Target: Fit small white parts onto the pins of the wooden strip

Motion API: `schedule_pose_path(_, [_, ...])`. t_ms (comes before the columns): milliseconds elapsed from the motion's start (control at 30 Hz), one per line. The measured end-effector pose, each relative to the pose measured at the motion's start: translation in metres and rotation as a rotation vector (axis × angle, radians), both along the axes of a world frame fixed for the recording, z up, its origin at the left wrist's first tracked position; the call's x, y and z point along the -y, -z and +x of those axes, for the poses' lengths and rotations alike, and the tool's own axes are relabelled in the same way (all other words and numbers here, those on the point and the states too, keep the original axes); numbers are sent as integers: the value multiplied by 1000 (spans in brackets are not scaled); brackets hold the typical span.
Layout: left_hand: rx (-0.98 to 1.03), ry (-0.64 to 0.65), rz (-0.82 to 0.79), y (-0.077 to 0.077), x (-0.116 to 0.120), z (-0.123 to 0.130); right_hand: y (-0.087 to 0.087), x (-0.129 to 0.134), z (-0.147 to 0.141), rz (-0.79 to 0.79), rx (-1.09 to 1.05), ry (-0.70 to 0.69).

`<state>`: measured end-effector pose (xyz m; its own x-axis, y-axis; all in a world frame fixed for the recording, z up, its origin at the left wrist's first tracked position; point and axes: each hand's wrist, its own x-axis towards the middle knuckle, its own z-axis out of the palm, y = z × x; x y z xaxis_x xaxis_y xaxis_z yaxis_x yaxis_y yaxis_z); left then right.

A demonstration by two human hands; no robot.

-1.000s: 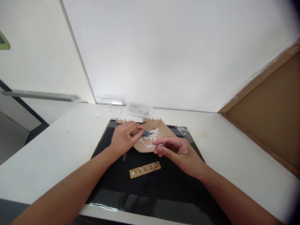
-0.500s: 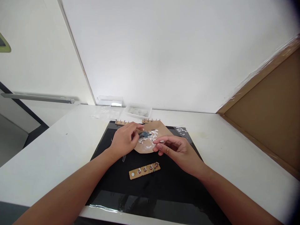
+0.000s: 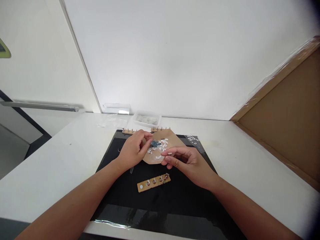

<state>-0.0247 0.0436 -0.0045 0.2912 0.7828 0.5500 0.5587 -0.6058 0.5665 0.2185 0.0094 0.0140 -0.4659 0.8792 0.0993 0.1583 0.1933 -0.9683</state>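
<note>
White piece shifts at the right fingertips; left hand at the blue-grey lump

Nearest me, a black rectangular mat (image 3: pixel 190 196) covers the middle of the white table (image 3: pixel 63 146). On it, tilted slightly, lies a yellowish-brown strip (image 3: pixel 155 185) bearing a row of metal studs and, at its left end, a white round dot.

Beyond it, I see the right hand (image 3: pixel 186 160) holding a small white rectangular piece (image 3: pixel 170 153) at thumb and index finger. Over the last half second that piece has dropped slightly between the fingers, which I judge to be a small adjustment of the grasp.

The left hand (image 3: pixel 136 146), loosely curled, has its thumb closer to the index finger again, right by a blue-grey lump (image 3: pixel 155 143); I cannot tell whether it grips it. The lump sits among scattered white bits (image 3: pixel 163 144) on brown paper (image 3: pixel 175 136).

Farther off, more white pieces (image 3: pixel 192 138) lie at the mat's far right corner, and behind the paper stands a clear plastic tray (image 3: pixel 146 124).
</note>
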Motion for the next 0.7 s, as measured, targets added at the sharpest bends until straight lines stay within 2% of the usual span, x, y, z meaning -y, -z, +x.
schedule_pose_path(267, [145,44,-108,-3,6,5,1,-1,1,0,8,0])
schedule_pose_path(433, [126,4,-126,-3,5,4,2,-1,1,-13,11,5])
schedule_pose_path(700, [-32,38,-15,-3,13,4,3,3,-1,-32,-23,19])
